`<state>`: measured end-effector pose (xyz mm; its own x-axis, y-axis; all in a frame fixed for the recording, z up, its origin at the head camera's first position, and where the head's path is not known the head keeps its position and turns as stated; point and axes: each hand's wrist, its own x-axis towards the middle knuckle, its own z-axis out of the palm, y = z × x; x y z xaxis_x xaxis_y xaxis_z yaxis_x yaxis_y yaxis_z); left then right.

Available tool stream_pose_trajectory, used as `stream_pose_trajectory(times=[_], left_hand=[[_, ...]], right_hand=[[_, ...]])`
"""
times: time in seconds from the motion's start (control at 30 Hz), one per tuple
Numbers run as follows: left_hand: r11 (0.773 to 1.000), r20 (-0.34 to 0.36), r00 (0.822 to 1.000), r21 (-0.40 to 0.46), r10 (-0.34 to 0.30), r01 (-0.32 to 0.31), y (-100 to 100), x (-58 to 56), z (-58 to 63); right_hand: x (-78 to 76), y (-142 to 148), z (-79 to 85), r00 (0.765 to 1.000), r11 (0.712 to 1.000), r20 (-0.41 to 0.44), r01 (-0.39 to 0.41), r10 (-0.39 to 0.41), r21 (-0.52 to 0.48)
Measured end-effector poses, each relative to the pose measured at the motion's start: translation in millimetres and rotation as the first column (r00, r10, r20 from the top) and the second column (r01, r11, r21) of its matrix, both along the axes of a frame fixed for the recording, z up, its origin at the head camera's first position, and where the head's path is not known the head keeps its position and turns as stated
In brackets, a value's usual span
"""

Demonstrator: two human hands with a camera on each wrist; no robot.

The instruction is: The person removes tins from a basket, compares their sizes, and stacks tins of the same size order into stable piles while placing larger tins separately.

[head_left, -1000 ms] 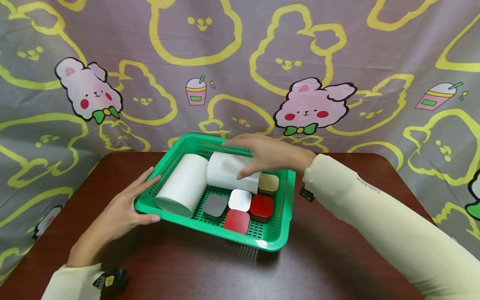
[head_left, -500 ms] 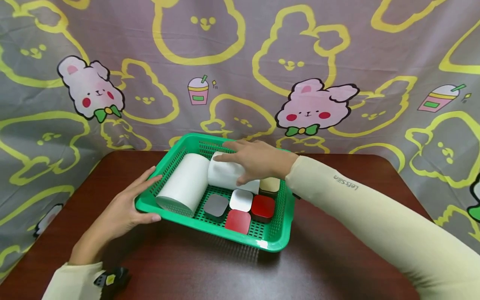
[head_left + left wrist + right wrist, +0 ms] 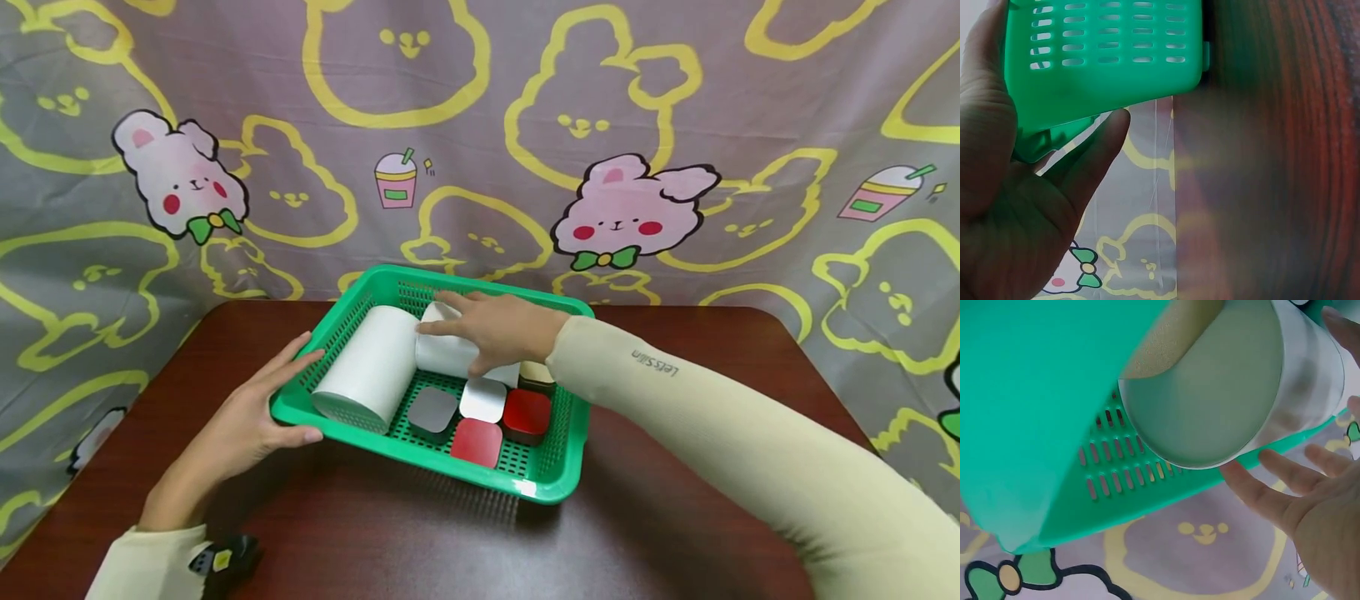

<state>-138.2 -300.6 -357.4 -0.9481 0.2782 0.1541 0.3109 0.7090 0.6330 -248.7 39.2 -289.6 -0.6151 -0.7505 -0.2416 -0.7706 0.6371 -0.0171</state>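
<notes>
A green plastic basket [image 3: 558, 492] stands on the table with two white cylinders lying in it. My left hand [image 3: 251, 417] holds its near left corner, thumb at the front rim and fingers along the left side. My right hand [image 3: 502, 333] is spread over the right-hand white cylinder [image 3: 442, 354], thumb on the near side. In the right wrist view several fingertips [image 3: 1235, 472] lie along the cylinder's far side by the basket rim. The larger white cylinder [image 3: 371, 362] lies along the left wall, untouched.
Small rounded-square blocks sit in the basket's front right: grey [image 3: 432, 412], white [image 3: 483, 400], light red [image 3: 477, 442] and dark red [image 3: 527, 414]. A beige block [image 3: 535, 375] is partly behind the right wrist. The dark wooden table [image 3: 420, 542] meets a bunny-print cloth [image 3: 480, 150] behind.
My right hand has moved left along the right-hand cylinder, fingers spreading over it. The left hand, the basket and its contents have stayed in place.
</notes>
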Motion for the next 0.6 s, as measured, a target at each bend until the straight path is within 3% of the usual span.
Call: stream_pose_trajectory(times=[0.27,0.6], left_hand=[[1.0,0.003,1.0,-0.002,0.001,-0.001,0,0.1,0.4],[1.0,0.021,1.0,0.001,0.003,-0.003,0,0.5,1.0]], right_hand=[[1.5,-9,-6.1,0.998,0.994,-0.047,-0.032,0.037,0.103],[-0.4,-14,-10.3,1.0,0.996,-0.018,-0.019,0.021,0.086]])
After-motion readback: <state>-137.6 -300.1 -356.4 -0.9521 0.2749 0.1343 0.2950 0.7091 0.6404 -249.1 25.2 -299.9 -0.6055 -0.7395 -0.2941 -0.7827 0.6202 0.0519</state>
